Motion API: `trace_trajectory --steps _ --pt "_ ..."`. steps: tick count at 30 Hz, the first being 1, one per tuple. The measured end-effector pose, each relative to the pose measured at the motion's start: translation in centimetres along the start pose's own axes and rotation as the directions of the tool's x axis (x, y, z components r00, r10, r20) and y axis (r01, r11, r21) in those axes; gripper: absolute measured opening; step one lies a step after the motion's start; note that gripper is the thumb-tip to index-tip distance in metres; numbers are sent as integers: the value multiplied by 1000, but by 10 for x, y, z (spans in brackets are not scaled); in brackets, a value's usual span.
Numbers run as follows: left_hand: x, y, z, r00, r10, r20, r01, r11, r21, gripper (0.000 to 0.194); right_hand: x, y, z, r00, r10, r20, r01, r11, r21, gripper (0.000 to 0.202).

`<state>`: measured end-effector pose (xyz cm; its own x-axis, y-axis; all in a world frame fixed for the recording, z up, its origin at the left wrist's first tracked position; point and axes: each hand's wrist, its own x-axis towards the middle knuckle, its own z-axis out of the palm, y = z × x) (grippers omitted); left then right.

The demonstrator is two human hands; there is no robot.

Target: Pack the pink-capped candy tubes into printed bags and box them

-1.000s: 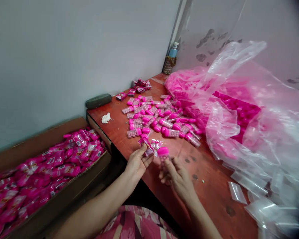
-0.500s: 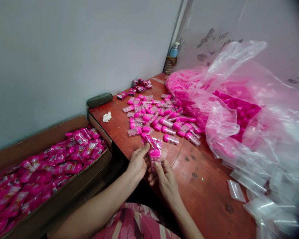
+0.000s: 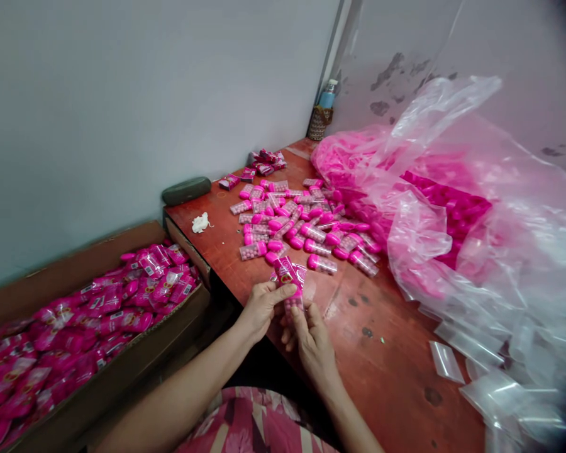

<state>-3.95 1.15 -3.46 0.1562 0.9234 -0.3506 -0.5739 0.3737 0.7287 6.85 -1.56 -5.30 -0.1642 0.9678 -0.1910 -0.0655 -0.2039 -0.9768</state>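
Bluish-grey wall (image 3: 122,113) rises behind everything on the left. Below it, a cardboard box (image 3: 146,358) is heaped with glossy pink sachets (image 3: 136,318), some showing barcodes. Next comes a red-topped table (image 3: 382,377), with a dark green oblong case (image 3: 187,190) at its far left corner and a crumpled white wad (image 3: 200,223) nearby. Above the table's near edge, the left hand (image 3: 264,308) has its thumb pressed down on a printed pink wrapper (image 3: 287,270), its fingers curled behind. That wrapper overlaps the top of a pellet-filled bottle (image 3: 294,303), whose clear lower body the right hand (image 3: 314,343) pinches between thumb and fingers. Beyond lie scattered pink-capped bottles (image 3: 315,233). A woven holder (image 3: 319,124) stands in the far corner. Rightmost, a big translucent plastic bag (image 3: 419,220) bulges with pink pieces, clear plastic sleeves (image 3: 446,362) lying below it.
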Motion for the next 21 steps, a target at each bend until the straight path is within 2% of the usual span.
trace_trajectory --steps 5,8,10,16,21 --pt "0 2 -3 1000 -16 6 16 997 70 31 0 -4 -1 992 94 86 -111 969 219 25" --pt "0 2 -5 996 52 -75 -50 998 30 28 -2 -3 -5 992 75 97 -99 960 263 28" --pt "0 1 -6 990 68 -120 -71 997 -22 26 -5 -2 -7 996 59 71 -75 963 258 28" --pt "-2 -3 -4 990 6 -140 -17 997 -79 26 -10 0 -6 998 45 -51 -34 979 200 25" --pt "-7 -1 1 985 44 -166 -63 992 -113 25 -14 0 -1 992 -12 -126 30 990 136 27"
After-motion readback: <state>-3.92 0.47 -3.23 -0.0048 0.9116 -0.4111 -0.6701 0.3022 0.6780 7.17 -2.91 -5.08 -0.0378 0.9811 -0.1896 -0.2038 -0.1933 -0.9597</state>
